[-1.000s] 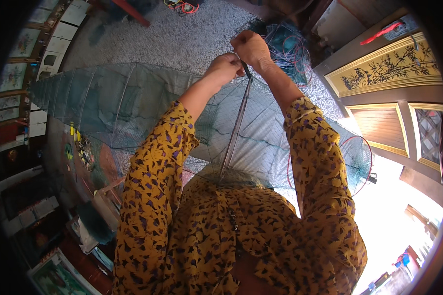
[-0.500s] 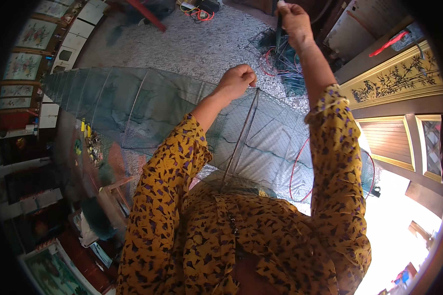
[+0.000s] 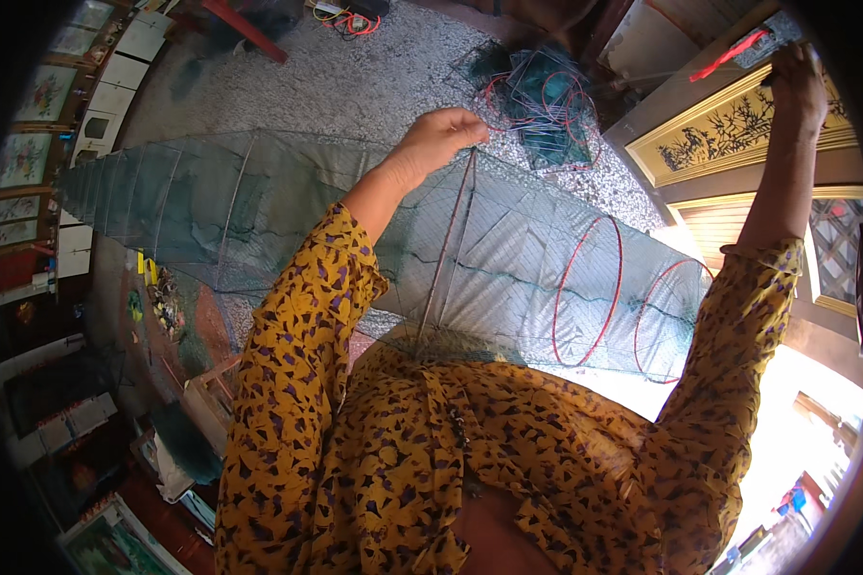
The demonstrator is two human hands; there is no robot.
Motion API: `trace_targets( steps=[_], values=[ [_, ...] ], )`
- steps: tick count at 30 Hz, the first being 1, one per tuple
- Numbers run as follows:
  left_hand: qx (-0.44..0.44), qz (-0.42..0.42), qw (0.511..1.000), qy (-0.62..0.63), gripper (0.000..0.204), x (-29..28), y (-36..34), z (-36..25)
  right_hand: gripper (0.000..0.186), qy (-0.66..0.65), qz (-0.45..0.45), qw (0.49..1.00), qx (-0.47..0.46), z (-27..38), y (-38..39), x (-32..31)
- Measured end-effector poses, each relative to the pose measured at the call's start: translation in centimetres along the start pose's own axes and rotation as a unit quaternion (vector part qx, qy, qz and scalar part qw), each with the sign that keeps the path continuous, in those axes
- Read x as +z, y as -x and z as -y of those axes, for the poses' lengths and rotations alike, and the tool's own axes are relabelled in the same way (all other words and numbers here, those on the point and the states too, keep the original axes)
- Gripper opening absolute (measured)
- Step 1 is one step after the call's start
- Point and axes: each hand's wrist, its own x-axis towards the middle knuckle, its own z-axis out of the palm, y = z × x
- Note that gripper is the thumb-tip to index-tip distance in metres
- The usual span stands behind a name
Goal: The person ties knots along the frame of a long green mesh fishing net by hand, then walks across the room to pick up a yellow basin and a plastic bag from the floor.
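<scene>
A long dark-green mesh net stretched over rod frames lies across my front, with a straight rod through its middle and red hoops near its right end. My left hand pinches the net's top edge by that rod's upper end. Up at the far right, my right hand is closed around a small dark item, mostly hidden and too dim to name, close to a red object by the wall.
Bundled netting with hoops lies on the speckled floor. Cables and a red bar are at the top. Gold-framed panels stand right, cabinets left, assorted clutter lower left.
My right hand has left my left hand, rising and swinging to the far right with the dark item. My left hand stays at the net's edge, moving slightly.
</scene>
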Motion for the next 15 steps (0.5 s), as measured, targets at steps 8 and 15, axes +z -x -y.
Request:
trace_targets(
  steps=[8,15],
  values=[
    [-0.055,-0.139,0.959,0.243,0.010,-6.3,2.0,0.5,0.014,0.182,0.516,0.835,-0.063,-5.9,19.2,13.1],
    [-0.104,-0.140,0.964,0.202,0.010,-6.2,4.9,2.2,0.009,0.319,0.672,0.668,-0.018,-18.3,26.6,14.3]
  ],
)
